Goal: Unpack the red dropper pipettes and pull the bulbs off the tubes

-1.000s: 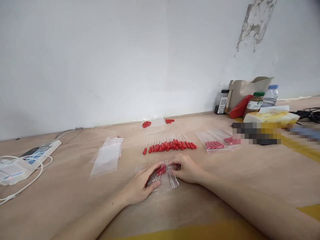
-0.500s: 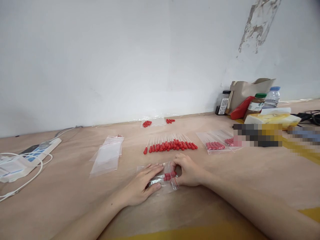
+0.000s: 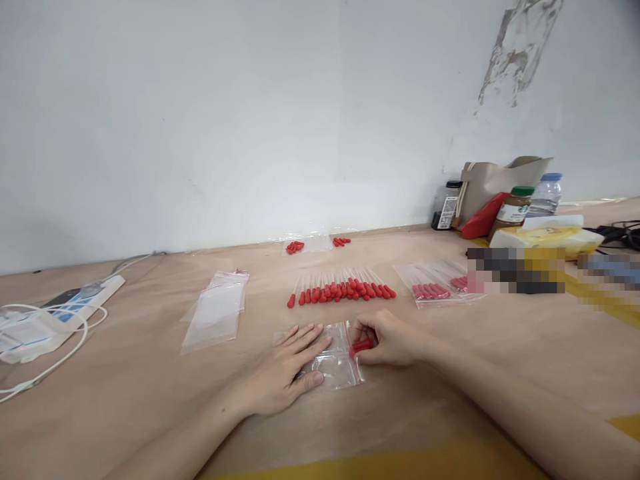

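A clear zip bag [image 3: 334,373] with a red line along its mouth lies flat in front of me, the mouth facing right. My left hand [image 3: 293,370] rests flat on its left part, fingers spread, pressing it to the table. At the mouth, my right hand [image 3: 387,340] is closed around the red bulbs of several droppers [image 3: 361,347]. Their thin stems are hard to make out in the glossy plastic, and their number is partly hidden by my fingers. Just beyond my hands lies a row of red-bulbed droppers [image 3: 340,291] with thin clear stems pointing away.
Flat zip bags [image 3: 213,313] lie stacked at left, near a power strip [image 3: 65,320] with white cables. Filled bags [image 3: 433,290] lie at right. Loose red bulbs [image 3: 295,247] sit by the wall. Bottles, a jar [image 3: 513,210] and a tissue pack [image 3: 545,241] stand far right.
My right hand has moved slightly right with the red bulbs, which were inside the bag and now show at its mouth. My left hand stays flat on the bag.
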`<state>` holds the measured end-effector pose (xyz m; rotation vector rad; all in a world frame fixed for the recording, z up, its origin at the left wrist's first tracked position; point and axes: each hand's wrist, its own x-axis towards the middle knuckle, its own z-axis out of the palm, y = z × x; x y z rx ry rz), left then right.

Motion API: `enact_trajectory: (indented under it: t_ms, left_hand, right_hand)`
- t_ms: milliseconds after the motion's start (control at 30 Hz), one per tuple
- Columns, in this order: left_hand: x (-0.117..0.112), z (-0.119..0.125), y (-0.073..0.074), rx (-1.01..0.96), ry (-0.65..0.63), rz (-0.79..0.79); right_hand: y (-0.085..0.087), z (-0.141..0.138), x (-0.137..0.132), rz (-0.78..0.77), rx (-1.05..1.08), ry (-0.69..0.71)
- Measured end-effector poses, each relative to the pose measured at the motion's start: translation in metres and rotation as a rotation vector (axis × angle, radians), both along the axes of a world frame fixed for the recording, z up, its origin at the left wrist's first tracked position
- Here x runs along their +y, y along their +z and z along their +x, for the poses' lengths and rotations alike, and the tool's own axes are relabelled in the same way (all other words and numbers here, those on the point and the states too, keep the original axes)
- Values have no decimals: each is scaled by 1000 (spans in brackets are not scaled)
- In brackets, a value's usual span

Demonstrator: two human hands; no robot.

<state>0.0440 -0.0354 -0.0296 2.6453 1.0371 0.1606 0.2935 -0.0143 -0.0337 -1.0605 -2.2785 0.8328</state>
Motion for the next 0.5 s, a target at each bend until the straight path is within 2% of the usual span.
enact_trajectory:
  t_ms: [167,300,400,500]
  left_hand:
    - [0,-7,1,-8,30,-17]
    - [0,-16,5,0,71,-49]
    - [1,-22,8,17,104,-87]
    - [0,-22,11,-19,131,-130]
  right_hand:
    - [4,24,7,-121,54,30]
    - [12,43,17,-282,276,40]
    - [21,52,22,-272,439,-24]
    - [24,50,21,-198,598,-134]
